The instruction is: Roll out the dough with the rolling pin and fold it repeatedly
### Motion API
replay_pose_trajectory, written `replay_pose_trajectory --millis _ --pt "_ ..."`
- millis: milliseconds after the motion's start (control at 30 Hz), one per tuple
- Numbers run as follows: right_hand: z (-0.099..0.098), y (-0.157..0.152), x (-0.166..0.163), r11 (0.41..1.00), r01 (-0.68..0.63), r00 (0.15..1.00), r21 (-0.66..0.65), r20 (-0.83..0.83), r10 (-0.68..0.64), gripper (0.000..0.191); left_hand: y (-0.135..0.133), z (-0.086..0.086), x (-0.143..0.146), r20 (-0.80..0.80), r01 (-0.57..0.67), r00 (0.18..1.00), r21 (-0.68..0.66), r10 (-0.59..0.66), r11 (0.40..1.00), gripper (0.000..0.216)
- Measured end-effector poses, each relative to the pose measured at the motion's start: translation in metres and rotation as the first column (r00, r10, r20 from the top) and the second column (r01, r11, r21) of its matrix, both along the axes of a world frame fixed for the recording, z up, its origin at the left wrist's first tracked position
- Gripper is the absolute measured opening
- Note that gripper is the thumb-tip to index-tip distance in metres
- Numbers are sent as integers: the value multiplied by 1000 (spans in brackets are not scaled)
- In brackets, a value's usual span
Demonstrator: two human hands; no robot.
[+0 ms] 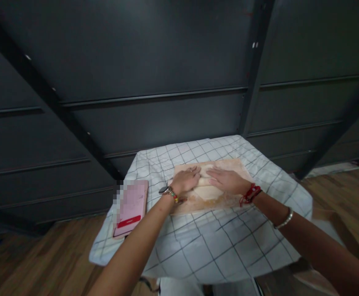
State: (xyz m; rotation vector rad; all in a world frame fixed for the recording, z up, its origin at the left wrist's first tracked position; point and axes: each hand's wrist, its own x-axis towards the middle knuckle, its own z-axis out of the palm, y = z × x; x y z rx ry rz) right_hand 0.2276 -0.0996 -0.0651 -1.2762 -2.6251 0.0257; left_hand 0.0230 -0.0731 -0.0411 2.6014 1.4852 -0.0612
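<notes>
A pale sheet of dough lies on a wooden board on a small table. My left hand rests flat on the dough's left part, fingers stretched out. My right hand lies flat on the dough's right part, fingers pointing left towards the other hand. Both hands press on something pale and roll-shaped under the palms; I cannot make out what it is. A watch and beaded band sit on my left wrist, red threads and a metal bangle on my right arm.
The table carries a white checked cloth. A pink flat box lies at its left edge. A dark panelled wall with metal braces stands right behind. Wooden floor surrounds the table.
</notes>
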Motion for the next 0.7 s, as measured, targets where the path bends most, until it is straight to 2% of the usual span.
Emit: replay_pose_trajectory --millis 200,333,467,567,700 --pt "3 -53 -3 985 -7 999 171 -41 14 44 -52 0 -9 31 20 999 77 -23 997 53" --pt "3 -67 0 980 -62 996 189 -57 73 43 -69 -10 -14 58 -4 998 127 -4 992 52" --pt "0 -54 1 989 -25 997 146 -67 35 45 -56 -13 -11 83 -13 997 139 2 990 51" --pt "1 -29 0 990 108 994 90 -45 -104 49 -33 -13 -2 85 -48 996 173 33 984 51" --pt "8 12 0 961 269 963 -66 22 -268 53 3 -13 11 90 -157 986 211 140 965 54"
